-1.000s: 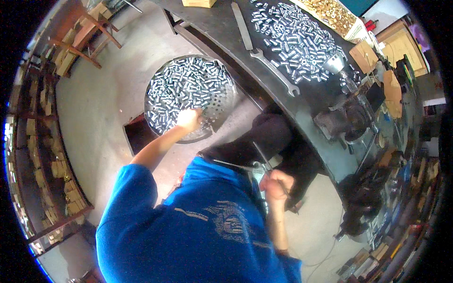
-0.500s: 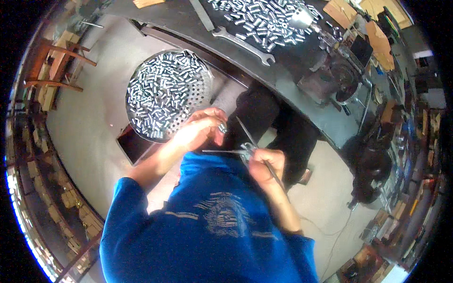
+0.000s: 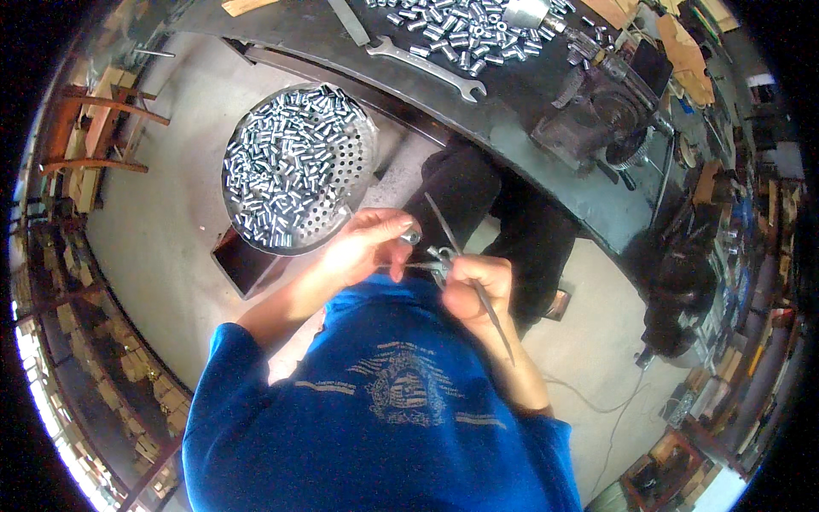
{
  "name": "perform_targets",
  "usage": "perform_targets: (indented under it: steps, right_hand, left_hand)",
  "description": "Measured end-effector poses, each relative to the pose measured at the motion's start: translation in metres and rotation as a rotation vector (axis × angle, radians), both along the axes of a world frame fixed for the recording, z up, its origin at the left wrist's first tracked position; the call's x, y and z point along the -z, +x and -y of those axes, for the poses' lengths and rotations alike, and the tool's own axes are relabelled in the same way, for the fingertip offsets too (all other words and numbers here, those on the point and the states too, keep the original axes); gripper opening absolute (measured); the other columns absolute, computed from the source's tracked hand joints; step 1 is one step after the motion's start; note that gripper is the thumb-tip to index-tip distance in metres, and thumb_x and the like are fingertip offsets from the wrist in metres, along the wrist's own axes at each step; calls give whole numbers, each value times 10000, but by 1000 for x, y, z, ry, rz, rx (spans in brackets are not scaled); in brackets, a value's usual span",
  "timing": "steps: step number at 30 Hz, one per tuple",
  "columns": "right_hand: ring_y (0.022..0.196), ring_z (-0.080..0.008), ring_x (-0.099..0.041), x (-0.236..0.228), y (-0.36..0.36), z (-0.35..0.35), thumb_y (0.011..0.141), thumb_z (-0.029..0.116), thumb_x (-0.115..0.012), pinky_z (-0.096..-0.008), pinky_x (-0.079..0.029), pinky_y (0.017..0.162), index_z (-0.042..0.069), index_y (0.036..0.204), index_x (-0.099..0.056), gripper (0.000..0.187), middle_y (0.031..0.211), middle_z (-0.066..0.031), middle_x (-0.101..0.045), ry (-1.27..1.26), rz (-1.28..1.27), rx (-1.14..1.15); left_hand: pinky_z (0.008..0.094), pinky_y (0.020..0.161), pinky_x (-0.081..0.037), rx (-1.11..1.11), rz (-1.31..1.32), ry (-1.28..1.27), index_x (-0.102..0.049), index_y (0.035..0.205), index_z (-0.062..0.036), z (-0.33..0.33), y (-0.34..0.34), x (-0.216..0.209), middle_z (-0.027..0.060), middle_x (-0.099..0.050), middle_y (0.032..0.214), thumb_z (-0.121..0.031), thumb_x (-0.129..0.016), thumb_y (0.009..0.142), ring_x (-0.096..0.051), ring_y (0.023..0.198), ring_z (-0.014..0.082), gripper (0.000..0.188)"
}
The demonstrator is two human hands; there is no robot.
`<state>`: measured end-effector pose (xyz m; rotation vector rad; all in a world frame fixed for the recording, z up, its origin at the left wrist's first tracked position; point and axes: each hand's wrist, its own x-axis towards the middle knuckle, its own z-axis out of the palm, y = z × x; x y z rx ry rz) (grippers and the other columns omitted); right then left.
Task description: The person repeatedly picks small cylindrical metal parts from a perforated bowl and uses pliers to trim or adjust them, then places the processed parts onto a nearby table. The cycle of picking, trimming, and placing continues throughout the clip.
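A: How is everything held?
B: A small metal sleeve [image 3: 411, 236] is pinched in the left hand's [image 3: 367, 245] fingertips, just beside the right hand [image 3: 479, 286], in which a thin dark rod [image 3: 441, 219] is gripped.
A: What could go wrong?
B: The sleeve could be dropped if pinched too lightly; fingers could be jabbed if the rod is swung.
A: And room?
B: Movement is bounded by the perforated tray's [image 3: 348, 166] rim leftward and the counter's [image 3: 529, 115] edge ahead.

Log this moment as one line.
left hand: holds metal sleeve | right hand: holds slim metal rod | perforated round tray: holds loose metal sleeves
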<state>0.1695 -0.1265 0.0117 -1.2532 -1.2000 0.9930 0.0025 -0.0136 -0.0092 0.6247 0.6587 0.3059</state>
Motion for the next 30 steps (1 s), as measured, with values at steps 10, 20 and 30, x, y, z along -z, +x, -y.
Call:
perform_targets:
  steps: [10,20,30]
  right_hand:
    - [432,-282,-405,2,-7,-6,756,370,-631,-360,-281,413,77,531,-347,466,475,-82,-350,242,355,-2]
    - [468,-73,-301,20,-11,2,720,444,-686,-252,-234,423,54,532,-321,565,497,10,-353,20,-218,126]
    - [413,-122,-372,15,-8,-1,760,296,-625,-250,-306,422,57,509,-327,457,467,-7,-343,123,31,275]
  left_hand:
    - [234,381,-428,186,-244,540,-602,827,38,3,7,-27,45,-549,554,-172,-571,872,-537,442,110,217]
    - [259,603,-505,130,-2,455,-575,992,25,-1,15,-26,76,-616,762,-45,-593,832,-617,631,144,176]
    - [289,734,-491,101,-65,629,-531,1093,25,-11,-8,-21,119,-642,825,-58,-550,859,-623,792,176,249]
